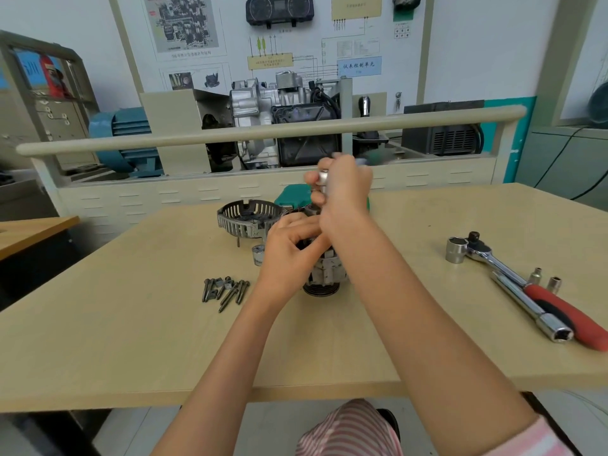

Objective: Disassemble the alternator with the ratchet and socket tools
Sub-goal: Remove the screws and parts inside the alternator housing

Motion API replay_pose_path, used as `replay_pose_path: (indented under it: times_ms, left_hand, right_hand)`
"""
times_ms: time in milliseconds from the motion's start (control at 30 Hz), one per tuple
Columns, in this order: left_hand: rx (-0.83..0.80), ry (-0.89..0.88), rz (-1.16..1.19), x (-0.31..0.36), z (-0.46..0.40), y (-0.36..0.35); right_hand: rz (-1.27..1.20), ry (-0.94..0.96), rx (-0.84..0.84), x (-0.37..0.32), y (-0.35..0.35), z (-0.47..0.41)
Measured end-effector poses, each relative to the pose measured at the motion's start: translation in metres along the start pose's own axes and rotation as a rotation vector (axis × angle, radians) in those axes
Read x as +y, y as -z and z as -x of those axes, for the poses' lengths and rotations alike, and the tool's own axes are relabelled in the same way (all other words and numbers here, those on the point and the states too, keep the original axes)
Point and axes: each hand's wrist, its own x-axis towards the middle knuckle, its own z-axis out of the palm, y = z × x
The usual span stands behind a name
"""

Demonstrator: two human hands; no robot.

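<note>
Left hand (289, 248) grips alternator (324, 274) — right hand (342, 195) above, clutching socket (324, 176).

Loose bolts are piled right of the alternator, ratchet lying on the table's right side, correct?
Not quite. The head view shows the bolts piled left of the alternator, not right. The ratchet does lie on the table's right side.

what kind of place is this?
Likely an automotive training workshop: a wall board with wiring diagrams and an instrument cluster, a cutaway engine stand behind the bench, and a ratchet on the table.
</note>
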Motion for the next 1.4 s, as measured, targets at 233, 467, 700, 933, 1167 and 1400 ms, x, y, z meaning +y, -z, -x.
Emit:
replay_pose_path:
  times_ms: [233, 467, 700, 933, 1167, 1400]
  left_hand:
    - [-0.024, 0.029, -0.003, 0.0, 0.001, 0.0]
    - [-0.029, -0.023, 0.041, -0.003, -0.001, 0.0]
    - [0.009, 0.049, 0.033, -0.005, -0.001, -0.001]
    - [-0.032, -0.019, 0.041, -0.005, -0.001, 0.003]
    - [0.043, 0.049, 0.058, 0.001, 0.002, -0.001]
    - [-0.037, 0.029, 0.032, 0.001, 0.002, 0.003]
  right_hand:
    - [0.057, -0.478, -0.403, -0.019, 0.006, -0.011]
    - [0.028, -0.091, -0.022, -0.003, 0.0, -0.002]
    - [0.178, -0.418, -0.36, -0.015, 0.0, -0.01]
    - [0.101, -0.197, -0.17, -0.004, -0.003, 0.0]
    - [0.17, -0.186, -0.141, -0.006, -0.004, -0.002]
    - [0.159, -0.378, -0.39, -0.011, 0.0, -0.001]
